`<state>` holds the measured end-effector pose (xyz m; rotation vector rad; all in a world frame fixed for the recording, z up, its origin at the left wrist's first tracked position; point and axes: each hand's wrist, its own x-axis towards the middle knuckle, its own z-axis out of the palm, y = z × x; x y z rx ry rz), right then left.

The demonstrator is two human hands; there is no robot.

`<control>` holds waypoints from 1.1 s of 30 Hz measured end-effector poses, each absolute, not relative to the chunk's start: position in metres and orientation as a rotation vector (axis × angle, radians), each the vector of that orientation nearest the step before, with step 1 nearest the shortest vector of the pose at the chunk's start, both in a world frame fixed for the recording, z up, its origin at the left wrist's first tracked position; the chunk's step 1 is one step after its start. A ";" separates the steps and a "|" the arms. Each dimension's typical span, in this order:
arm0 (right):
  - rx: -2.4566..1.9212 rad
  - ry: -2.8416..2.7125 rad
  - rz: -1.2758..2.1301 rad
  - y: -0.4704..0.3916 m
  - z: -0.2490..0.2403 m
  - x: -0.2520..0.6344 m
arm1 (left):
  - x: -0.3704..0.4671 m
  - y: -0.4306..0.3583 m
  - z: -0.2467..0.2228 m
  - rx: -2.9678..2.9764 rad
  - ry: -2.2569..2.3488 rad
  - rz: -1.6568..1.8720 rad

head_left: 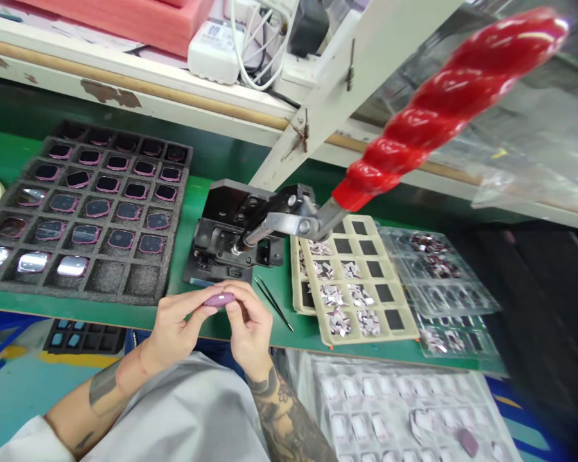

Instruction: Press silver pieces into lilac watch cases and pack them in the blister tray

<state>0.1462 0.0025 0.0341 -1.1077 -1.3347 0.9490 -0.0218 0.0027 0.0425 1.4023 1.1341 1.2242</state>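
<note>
Both your hands are closed on one thing, the purple case (219,299), held just over the near edge of the green desk (301,328); take the clock directions from there, with 12 pointing away from you. Your left hand (177,321) pinches its 9 o'clock end between thumb and fingers, and your right hand (248,321) grips the 3 o'clock end the same way, the fingertips of the two hands close together. The case is turned edge-on to you, with a small pale mark on that edge.

At 12 o'clock, just beyond your fingers, stands the black fixture (212,240), its twisted red handle (433,109) rising toward 2 o'clock. The tweezers (273,304) lie on the desk at 3 o'clock, near your right hand. Farther out that way is a cream tray (376,338) with small pale pieces in some cells, and past it clear trays (443,298) with small dark reddish pieces.

At 10 o'clock you have the grey foam tray (106,276), holding rows of glossy, purple-rimmed pieces. Lower than the desk, between 8 and 9 o'clock, a black tray (106,340) carries blue pieces. At 4 o'clock, a translucent tray (395,410) holds pale pieces.
</note>
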 end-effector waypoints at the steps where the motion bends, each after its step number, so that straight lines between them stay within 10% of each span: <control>1: -1.125 -1.355 0.928 0.002 0.035 0.146 | -0.022 0.001 0.041 1.408 1.145 1.250; 11: -0.940 -1.324 0.103 0.070 0.139 0.190 | -0.027 0.027 0.036 1.114 1.140 1.029; 33: -0.769 -1.472 0.335 0.109 0.183 0.206 | 0.013 0.042 0.042 2.539 1.595 -0.074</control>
